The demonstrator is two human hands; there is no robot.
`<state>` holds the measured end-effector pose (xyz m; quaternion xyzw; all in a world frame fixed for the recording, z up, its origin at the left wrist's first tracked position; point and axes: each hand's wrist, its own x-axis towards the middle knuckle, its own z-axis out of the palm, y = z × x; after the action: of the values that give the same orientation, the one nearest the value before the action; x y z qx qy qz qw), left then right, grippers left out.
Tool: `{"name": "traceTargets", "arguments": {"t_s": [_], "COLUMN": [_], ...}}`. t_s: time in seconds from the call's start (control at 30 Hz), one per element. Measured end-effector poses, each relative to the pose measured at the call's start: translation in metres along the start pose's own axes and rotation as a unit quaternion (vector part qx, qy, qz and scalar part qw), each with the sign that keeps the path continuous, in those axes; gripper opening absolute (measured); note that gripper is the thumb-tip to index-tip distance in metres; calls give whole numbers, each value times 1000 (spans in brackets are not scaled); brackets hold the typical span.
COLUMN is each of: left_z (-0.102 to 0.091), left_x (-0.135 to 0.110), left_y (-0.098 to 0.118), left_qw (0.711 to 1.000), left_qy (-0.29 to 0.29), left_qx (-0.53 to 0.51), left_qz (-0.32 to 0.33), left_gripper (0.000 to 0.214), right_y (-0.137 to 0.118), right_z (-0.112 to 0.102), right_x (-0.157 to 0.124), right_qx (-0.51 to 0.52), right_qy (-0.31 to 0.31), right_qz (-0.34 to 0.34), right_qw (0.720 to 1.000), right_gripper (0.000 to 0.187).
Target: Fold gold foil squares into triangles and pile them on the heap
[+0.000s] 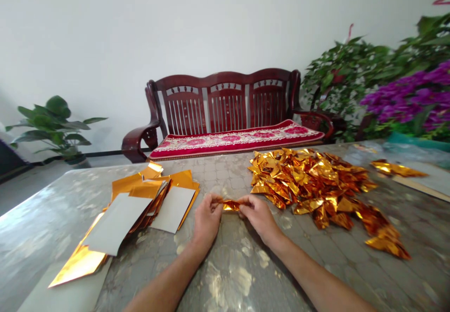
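A small piece of folded gold foil paper [231, 205] is stretched between my two hands, just over the middle of the table. My left hand [208, 216] pinches its left end, and my right hand [259, 216] pinches its right end. To the left lies a loose stack of gold foil sheets [183, 178], some turned so that their pale grey backs show. On the right, close to my right hand, is a large heap of folded gold foil pieces [305, 176], with several trailing toward the front right.
The table [225, 274] has a glossy, patterned cover. At its right end lie clear plastic wrapping [365, 152] and a pale board [432, 180] near a single foil piece. Behind stands a dark red wooden bench [227, 101]. Purple flowers [415, 96] lean in at right.
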<state>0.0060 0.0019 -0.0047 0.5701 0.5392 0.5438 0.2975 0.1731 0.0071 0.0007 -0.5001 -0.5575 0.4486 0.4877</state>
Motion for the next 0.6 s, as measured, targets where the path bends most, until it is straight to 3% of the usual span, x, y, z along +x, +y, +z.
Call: {"name": "traceTargets", "arguments": {"t_s": [0.17,0.33,0.6], "left_z": [5,9,10], "left_x": [1,3,3], "left_y": [-2,-4,-4], "left_qw": [997,980,971], "left_qy": [-4,-29,-20], "left_qx": [-48,-149,-169], "left_qz": [-65,-131,-167], "left_gripper": [10,15,19], "right_y": [0,-2,-2], "right_z": [7,11,10], "right_x": [2,2,1], "right_qx": [32,-55,-94], "right_qy": [9,35,39], "right_qz": [33,-18,-56], "right_qw": [999,998,993], "right_gripper": [16,14,18]}}
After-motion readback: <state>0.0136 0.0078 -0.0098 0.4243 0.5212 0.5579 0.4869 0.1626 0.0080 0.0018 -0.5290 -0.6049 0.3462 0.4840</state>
